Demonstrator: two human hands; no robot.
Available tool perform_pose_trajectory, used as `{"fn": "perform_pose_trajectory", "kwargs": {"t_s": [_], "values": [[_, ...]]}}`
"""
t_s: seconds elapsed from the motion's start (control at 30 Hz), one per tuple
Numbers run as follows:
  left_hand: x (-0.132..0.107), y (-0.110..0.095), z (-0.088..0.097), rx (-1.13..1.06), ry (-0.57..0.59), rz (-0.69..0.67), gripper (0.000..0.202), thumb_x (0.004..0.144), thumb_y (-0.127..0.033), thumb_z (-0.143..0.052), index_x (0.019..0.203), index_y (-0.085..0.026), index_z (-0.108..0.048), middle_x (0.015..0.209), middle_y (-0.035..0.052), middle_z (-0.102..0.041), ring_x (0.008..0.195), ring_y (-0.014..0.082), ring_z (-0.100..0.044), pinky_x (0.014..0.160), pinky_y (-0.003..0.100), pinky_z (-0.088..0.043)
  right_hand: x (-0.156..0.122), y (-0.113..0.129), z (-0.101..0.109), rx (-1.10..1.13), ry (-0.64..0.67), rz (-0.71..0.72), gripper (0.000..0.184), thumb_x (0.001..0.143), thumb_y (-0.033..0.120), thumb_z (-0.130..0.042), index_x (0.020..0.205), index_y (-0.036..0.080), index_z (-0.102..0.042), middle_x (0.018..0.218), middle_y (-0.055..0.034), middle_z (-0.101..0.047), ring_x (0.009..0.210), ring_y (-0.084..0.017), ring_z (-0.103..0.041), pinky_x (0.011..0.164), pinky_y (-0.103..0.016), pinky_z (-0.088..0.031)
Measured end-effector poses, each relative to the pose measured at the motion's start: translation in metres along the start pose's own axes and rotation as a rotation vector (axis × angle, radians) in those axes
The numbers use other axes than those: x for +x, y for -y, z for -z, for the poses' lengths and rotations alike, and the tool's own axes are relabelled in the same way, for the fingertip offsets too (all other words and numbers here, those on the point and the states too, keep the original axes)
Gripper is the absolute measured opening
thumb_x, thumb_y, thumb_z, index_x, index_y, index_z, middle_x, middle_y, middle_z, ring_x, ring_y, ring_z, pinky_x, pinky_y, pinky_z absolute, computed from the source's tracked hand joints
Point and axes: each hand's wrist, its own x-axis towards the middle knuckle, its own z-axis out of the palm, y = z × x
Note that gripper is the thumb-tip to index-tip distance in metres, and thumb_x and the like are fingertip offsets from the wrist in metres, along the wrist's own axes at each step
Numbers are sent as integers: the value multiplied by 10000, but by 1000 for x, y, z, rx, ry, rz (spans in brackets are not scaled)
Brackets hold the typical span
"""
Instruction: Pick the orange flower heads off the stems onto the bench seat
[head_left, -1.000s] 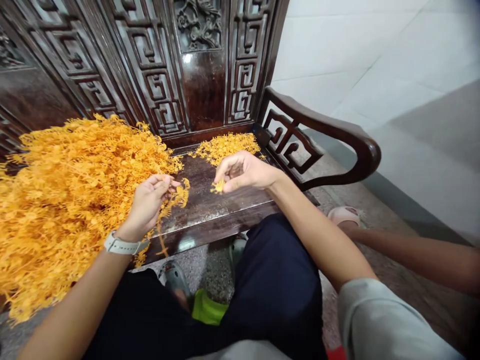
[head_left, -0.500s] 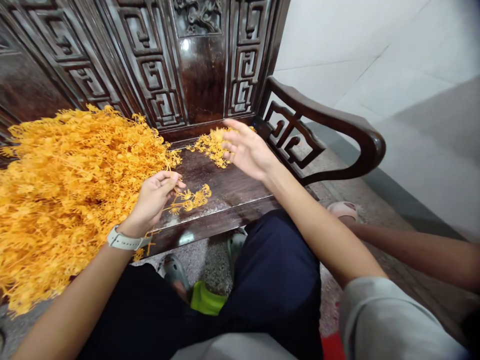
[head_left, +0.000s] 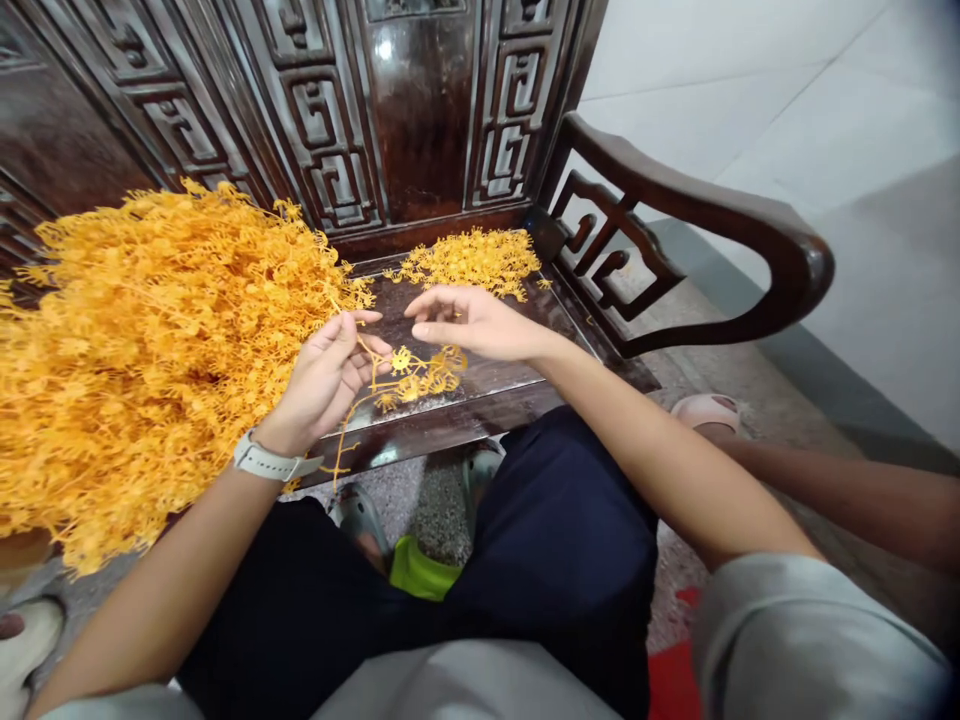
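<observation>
Head view: one orange sprig (head_left: 431, 378), its stem pinched between thumb and fingers of the left hand (head_left: 330, 370), its flowered end over the dark wooden bench seat (head_left: 487, 408). Right hand (head_left: 476, 322), near the flowered end: thumb and fingers parted, nothing visible in the grip. Beyond it: small pile of orange pieces (head_left: 472, 258). To the left: large orange heap (head_left: 165, 370). To the right: curved armrest (head_left: 750, 215).
</observation>
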Motion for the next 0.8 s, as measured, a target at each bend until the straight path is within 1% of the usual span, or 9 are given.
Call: {"fn": "perform_pose_trajectory", "kwargs": {"t_s": [0.07, 0.13, 0.23, 0.3, 0.4, 0.47, 0.53, 0.67, 0.8], "values": [[-1, 1, -2, -3, 12, -6, 290, 989, -460, -758, 1080, -186, -728, 818, 42, -764, 763, 138, -748, 786, 276, -673, -2, 2, -8, -37, 127, 62, 374, 887, 468, -839, 1046, 141, -752, 894, -25, -722, 787, -122, -592, 731, -276, -472], [-1, 2, -2, -1, 16, -24, 303, 973, -468, -776, 1069, -185, -727, 829, 42, -763, 798, 141, -755, 813, 276, -668, -3, 5, -15, -33, 160, 87, 363, 892, 477, -837, 971, 135, -747, 865, -27, -727, 789, -124, -600, 745, -278, -477], [-1, 2, -3, 3, 26, -37, 377, 886, -486, -865, 1062, -178, -737, 881, 39, -755, 796, 128, -738, 769, 234, -645, -2, 10, -23, 50, 40, 136, 373, 872, 477, -863, 878, 140, -704, 806, -4, -684, 747, -105, -567, 721, -263, -463], [-1, 1, -5, 25, 51, -19, 437, 799, -457, -942, 1065, -173, -742, 901, 22, -736, 687, 80, -673, 661, 182, -597, 0, 11, -26, 139, -26, 149, 389, 857, 479, -879, 879, 144, -683, 798, 3, -663, 735, -98, -559, 716, -259, -464], [-4, 0, -11, 85, 80, 23, 522, 686, -340, -1021, 1086, -189, -721, 907, -6, -724, 577, 32, -558, 497, 133, -462, 3, 10, -29, 219, 3, 108, 392, 845, 473, -890, 899, 143, -685, 828, -8, -675, 767, -107, -585, 741, -268, -481], [-6, 0, -15, 138, 65, 39, 557, 649, -292, -1034, 1081, -207, -694, 880, -13, -726, 586, 49, -567, 472, 139, -422, 3, 10, -30, 259, 16, 71, 384, 838, 462, -895, 891, 144, -686, 838, -10, -677, 789, -114, -591, 751, -271, -488], [-8, 1, -17, 206, 40, 38, 523, 649, -292, -1029, 1036, -206, -687, 824, -13, -722, 574, 64, -561, 473, 159, -407, 3, 11, -31, 320, -24, 47, 376, 825, 445, -905, 874, 150, -676, 826, 0, -657, 779, -110, -571, 739, -265, -485], [-8, 1, -16, 327, 19, 33, 376, 704, -374, -990, 928, -179, -759, 744, -2, -691, 505, 48, -424, 440, 190, -295, 3, 15, -27, 441, -117, -28, 372, 791, 401, -929, 852, 172, -642, 785, 15, -621, 747, -109, -549, 690, -253, -477], [-6, 2, -13, 413, -33, -44, 307, 720, -419, -965, 883, -193, -836, 754, 25, -698, 616, 95, -499, 524, 226, -357, 1, 19, -25, 486, -135, -99, 320, 792, 326, -916, 854, 172, -642, 778, 12, -626, 739, -105, -568, 675, -245, -479]]}}
